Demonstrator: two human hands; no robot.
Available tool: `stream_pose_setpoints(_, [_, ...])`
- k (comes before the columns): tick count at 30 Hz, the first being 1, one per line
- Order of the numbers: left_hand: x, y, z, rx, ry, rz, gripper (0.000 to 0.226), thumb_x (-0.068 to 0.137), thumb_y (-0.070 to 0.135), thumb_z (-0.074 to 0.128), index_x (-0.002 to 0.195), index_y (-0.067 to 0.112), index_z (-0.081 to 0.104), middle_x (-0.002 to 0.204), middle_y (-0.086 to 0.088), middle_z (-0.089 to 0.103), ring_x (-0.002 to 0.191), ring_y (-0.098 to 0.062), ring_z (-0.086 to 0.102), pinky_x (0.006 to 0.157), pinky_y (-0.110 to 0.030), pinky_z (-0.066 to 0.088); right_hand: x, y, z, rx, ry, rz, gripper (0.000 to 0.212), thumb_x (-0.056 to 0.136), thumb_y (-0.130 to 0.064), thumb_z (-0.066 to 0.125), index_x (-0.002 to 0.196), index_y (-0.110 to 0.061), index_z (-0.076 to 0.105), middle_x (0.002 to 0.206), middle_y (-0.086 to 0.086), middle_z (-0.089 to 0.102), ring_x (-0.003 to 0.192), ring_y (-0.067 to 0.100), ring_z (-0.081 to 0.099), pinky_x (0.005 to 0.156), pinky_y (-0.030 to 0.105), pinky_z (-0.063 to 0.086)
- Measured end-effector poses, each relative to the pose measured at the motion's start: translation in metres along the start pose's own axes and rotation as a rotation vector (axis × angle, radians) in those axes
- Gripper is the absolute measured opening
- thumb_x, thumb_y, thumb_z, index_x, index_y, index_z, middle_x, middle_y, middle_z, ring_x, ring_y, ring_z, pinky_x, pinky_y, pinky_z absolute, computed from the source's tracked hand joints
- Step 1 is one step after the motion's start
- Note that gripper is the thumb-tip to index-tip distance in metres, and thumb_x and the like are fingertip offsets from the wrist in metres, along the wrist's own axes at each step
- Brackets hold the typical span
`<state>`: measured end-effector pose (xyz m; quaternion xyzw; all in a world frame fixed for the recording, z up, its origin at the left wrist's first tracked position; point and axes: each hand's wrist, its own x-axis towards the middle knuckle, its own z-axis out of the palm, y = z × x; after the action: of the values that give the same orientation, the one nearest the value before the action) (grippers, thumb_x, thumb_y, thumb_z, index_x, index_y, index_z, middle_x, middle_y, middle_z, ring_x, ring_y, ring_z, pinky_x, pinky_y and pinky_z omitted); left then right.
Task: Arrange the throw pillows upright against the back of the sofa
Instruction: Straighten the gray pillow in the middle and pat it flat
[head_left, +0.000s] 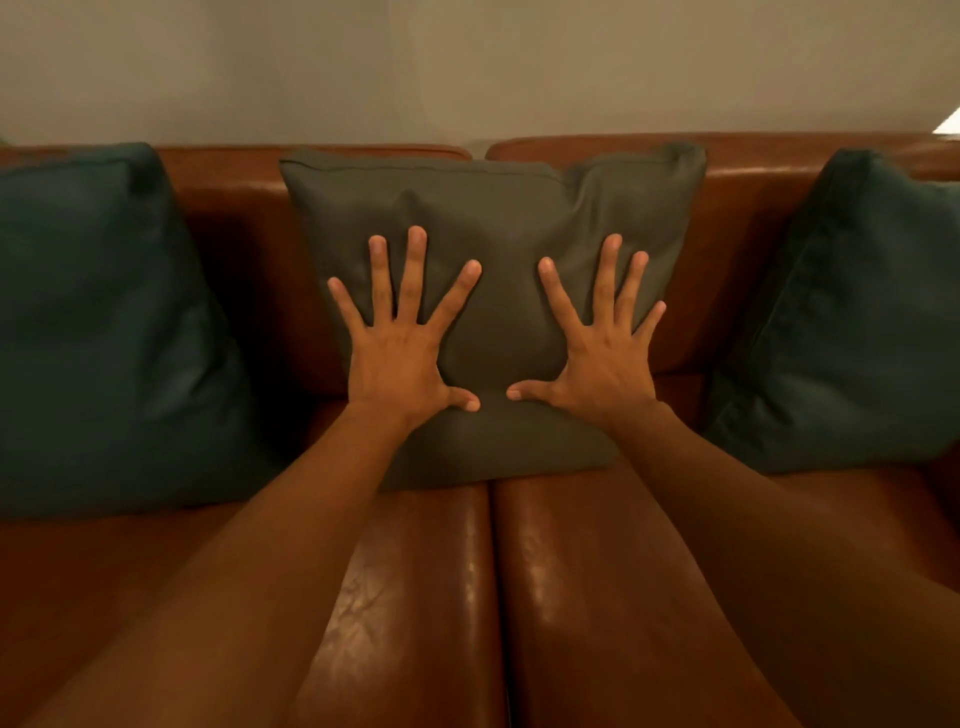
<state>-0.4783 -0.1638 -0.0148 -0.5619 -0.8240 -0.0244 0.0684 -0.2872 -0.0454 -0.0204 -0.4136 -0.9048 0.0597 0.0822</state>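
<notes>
A grey-green throw pillow (493, 208) stands upright at the middle of a brown leather sofa (597, 571), leaning on the sofa back (753, 218). My left hand (400, 343) and my right hand (597, 353) lie flat on its front, fingers spread wide, palms pressing the fabric, gripping nothing. A dark teal pillow (104, 332) stands upright at the left against the back. Another dark teal pillow (852, 322) leans upright at the right.
The sofa has two seat cushions with a seam (491, 597) running toward me under the middle pillow. A plain pale wall (467, 67) rises behind the sofa. A small bright object (948, 124) shows at the far right edge.
</notes>
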Motion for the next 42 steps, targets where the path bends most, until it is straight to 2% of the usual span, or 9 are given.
stream_pose_setpoints(7, [0.013, -0.001, 0.011, 0.015, -0.029, -0.016, 0.154, 0.045, 0.093, 0.069, 0.154, 0.045, -0.03, 0.16, -0.01, -0.042, 0.151, -0.048, -0.026, 0.111, -0.082, 0.002, 0.015, 0.0, 0.01, -0.052, -0.016, 0.026, 0.143, 0.055, -0.098, 0.064, 0.16, -0.049, -0.019, 0.17, 0.023, -0.027, 0.153, 0.057, -0.023, 0.108, 0.089, 0.005])
stream_pose_setpoints(12, [0.023, -0.001, 0.015, 0.036, -0.072, -0.039, 0.155, 0.046, 0.093, 0.068, 0.151, 0.045, -0.036, 0.156, -0.01, -0.049, 0.144, -0.044, -0.039, 0.112, -0.082, 0.0, 0.024, 0.001, 0.014, -0.063, -0.037, 0.036, 0.143, 0.055, -0.097, 0.064, 0.157, -0.052, -0.026, 0.169, 0.023, -0.03, 0.152, 0.057, -0.026, 0.109, 0.089, 0.004])
stream_pose_setpoints(17, [0.027, 0.001, 0.019, 0.048, -0.088, -0.061, 0.154, 0.047, 0.093, 0.067, 0.148, 0.045, -0.039, 0.154, -0.01, -0.051, 0.142, -0.043, -0.041, 0.112, -0.081, -0.001, 0.028, 0.0, 0.017, -0.083, -0.046, 0.04, 0.141, 0.058, -0.098, 0.062, 0.156, -0.051, -0.028, 0.168, 0.023, -0.032, 0.151, 0.057, -0.027, 0.109, 0.089, 0.005])
stream_pose_setpoints(23, [0.014, -0.002, 0.021, 0.012, 0.004, -0.004, 0.15, 0.048, 0.092, 0.069, 0.159, 0.044, -0.02, 0.165, -0.012, -0.034, 0.153, -0.048, -0.022, 0.112, -0.081, 0.0, 0.02, -0.002, 0.015, -0.089, -0.027, 0.025, 0.14, 0.059, -0.096, 0.064, 0.162, -0.047, -0.018, 0.17, 0.023, -0.028, 0.153, 0.056, -0.024, 0.109, 0.089, 0.008])
stream_pose_setpoints(27, [-0.002, -0.003, 0.02, -0.007, 0.057, 0.032, 0.146, 0.052, 0.09, 0.07, 0.162, 0.042, -0.012, 0.168, -0.013, -0.026, 0.154, -0.048, -0.018, 0.114, -0.08, -0.001, 0.005, -0.006, 0.012, -0.082, -0.008, 0.026, 0.137, 0.064, -0.091, 0.067, 0.163, -0.046, -0.014, 0.17, 0.021, -0.028, 0.154, 0.055, -0.024, 0.111, 0.088, 0.009])
stream_pose_setpoints(30, [-0.017, -0.001, 0.024, -0.004, 0.067, 0.103, 0.145, 0.051, 0.088, 0.072, 0.162, 0.043, -0.009, 0.171, -0.012, -0.02, 0.155, -0.047, -0.016, 0.111, -0.083, 0.005, -0.012, -0.01, 0.016, -0.088, 0.021, 0.019, 0.132, 0.067, -0.086, 0.069, 0.164, -0.047, -0.011, 0.172, 0.021, -0.024, 0.155, 0.055, -0.02, 0.11, 0.088, 0.012])
stream_pose_setpoints(33, [-0.029, -0.003, 0.028, 0.055, 0.011, 0.189, 0.15, 0.044, 0.085, 0.076, 0.161, 0.045, -0.008, 0.171, -0.006, -0.021, 0.156, -0.043, -0.018, 0.107, -0.086, 0.009, -0.029, -0.016, 0.025, -0.088, 0.015, 0.014, 0.131, 0.067, -0.082, 0.072, 0.164, -0.047, -0.009, 0.172, 0.018, -0.024, 0.156, 0.054, -0.018, 0.109, 0.088, 0.016])
stream_pose_setpoints(36, [-0.025, -0.007, 0.023, 0.098, -0.083, 0.182, 0.158, 0.039, 0.082, 0.08, 0.159, 0.046, -0.016, 0.169, -0.004, -0.028, 0.154, -0.04, -0.025, 0.105, -0.087, 0.01, -0.029, -0.021, 0.024, -0.072, -0.069, 0.031, 0.137, 0.066, -0.079, 0.076, 0.162, -0.049, -0.017, 0.167, 0.014, -0.038, 0.153, 0.053, -0.027, 0.11, 0.088, 0.014])
stream_pose_setpoints(42, [-0.023, -0.003, 0.008, 0.108, -0.183, 0.144, 0.159, 0.047, 0.073, 0.086, 0.153, 0.048, -0.031, 0.162, -0.001, -0.044, 0.149, -0.038, -0.037, 0.107, -0.086, 0.006, -0.026, -0.021, 0.01, -0.109, -0.166, 0.056, 0.144, 0.067, -0.074, 0.08, 0.155, -0.052, -0.032, 0.162, 0.01, -0.048, 0.151, 0.051, -0.034, 0.115, 0.083, 0.013])
